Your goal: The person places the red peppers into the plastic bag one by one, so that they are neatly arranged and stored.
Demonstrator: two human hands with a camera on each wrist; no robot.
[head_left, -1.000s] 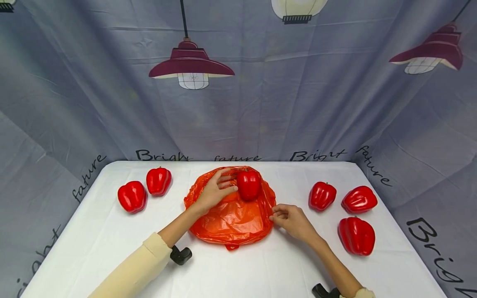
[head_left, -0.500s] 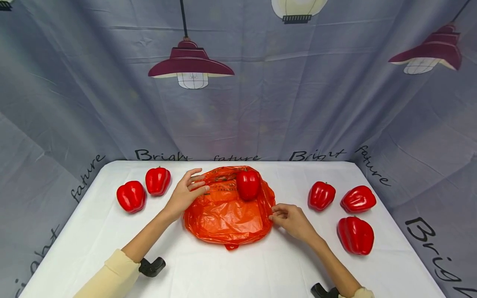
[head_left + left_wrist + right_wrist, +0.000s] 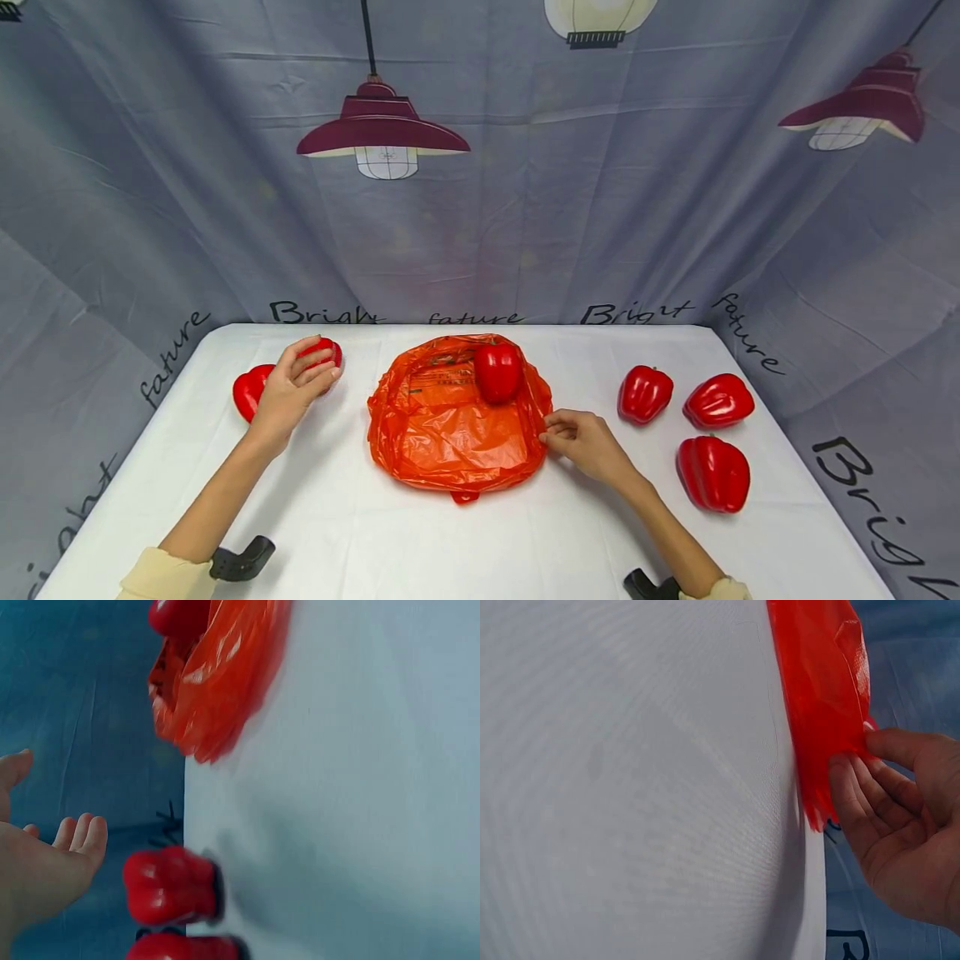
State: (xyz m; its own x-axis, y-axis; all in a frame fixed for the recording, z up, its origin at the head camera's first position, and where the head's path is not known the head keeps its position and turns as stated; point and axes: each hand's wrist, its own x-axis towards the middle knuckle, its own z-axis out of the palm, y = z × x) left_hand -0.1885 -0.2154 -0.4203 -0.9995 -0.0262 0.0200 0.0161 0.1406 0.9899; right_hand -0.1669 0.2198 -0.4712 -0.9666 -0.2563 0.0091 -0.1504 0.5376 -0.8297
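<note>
An orange-red plastic bag (image 3: 457, 442) lies spread open mid-table, its edge rolled into a rim. Inside it, toward the back right, rests a red bell pepper (image 3: 498, 373). My right hand (image 3: 588, 446) pinches the bag's right rim between thumb and fingers, as the right wrist view also shows. Over at the left, my left hand (image 3: 288, 392) hovers with fingers extended and nothing in them. It partly covers two red bell peppers: a rear one (image 3: 327, 353) and a nearer one (image 3: 249, 392). In the left wrist view the hand is apart from the closest pepper (image 3: 169, 885).
Three more red bell peppers stand on the right: one close to the bag (image 3: 646, 395), one farther right (image 3: 718, 402) and one nearer the front (image 3: 713, 474). A white cloth covers the table (image 3: 420, 550). A grey printed curtain (image 3: 480, 233) hangs behind and at both sides.
My left hand has left the bag's inside and moved left, over the two left peppers. The right hand keeps its pinch on the bag rim.
</note>
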